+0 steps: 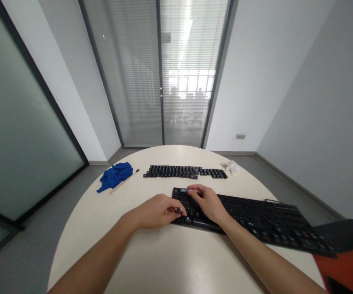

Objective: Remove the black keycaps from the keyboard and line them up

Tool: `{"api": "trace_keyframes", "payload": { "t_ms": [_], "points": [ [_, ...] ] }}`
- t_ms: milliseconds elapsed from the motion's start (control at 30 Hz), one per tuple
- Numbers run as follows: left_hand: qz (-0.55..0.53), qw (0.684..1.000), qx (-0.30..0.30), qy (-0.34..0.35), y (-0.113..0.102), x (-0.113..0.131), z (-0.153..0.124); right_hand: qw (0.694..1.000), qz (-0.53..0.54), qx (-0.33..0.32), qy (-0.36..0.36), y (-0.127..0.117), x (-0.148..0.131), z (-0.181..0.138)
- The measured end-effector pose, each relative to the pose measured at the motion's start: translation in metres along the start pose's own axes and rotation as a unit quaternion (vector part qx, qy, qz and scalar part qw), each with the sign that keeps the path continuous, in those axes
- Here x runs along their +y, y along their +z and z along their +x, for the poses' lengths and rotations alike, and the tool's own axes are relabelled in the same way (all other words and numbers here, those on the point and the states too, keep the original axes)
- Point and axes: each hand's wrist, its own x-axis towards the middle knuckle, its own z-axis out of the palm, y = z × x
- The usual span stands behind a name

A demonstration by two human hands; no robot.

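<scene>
A black keyboard (pixel 256 218) lies on the round white table (pixel 152 253), angled toward the right. My left hand (pixel 156 210) rests at the keyboard's left end, fingers curled around a small metal tool. My right hand (pixel 208 202) lies over the keyboard's left part, its fingertips pressing a keycap (pixel 184 190) at the top left corner. Farther back, rows of loose black keycaps (pixel 184 172) are laid out on the table.
A blue cloth (pixel 115 175) with a thin stick (pixel 124 181) beside it lies at the back left. A crumpled white wipe (pixel 232 166) sits at the back right. A dark and red object (pixel 347 253) is at the right edge. Glass walls stand behind.
</scene>
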Motion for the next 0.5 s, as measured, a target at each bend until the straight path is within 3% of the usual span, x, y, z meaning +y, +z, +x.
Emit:
{"api": "trace_keyframes", "payload": {
  "t_ms": [200, 300, 367, 500],
  "points": [
    [-0.088, 0.992, -0.065, -0.059, -0.022, -0.009, -0.01, 1.0, 0.014, -0.007, -0.004, 0.025, -0.013, -0.008],
    [-0.176, 0.979, -0.055, -0.092, -0.041, -0.019, -0.018, 0.999, 0.018, -0.027, -0.009, 0.041, -0.025, -0.011],
    [-0.207, 0.974, 0.004, -0.093, -0.055, -0.03, -0.024, 0.999, 0.004, -0.042, -0.017, 0.049, -0.033, -0.007],
    [-0.179, 0.945, 0.255, -0.104, -0.077, -0.061, -0.031, 0.995, -0.071, -0.061, -0.038, 0.062, -0.046, 0.017]
  ]
}}
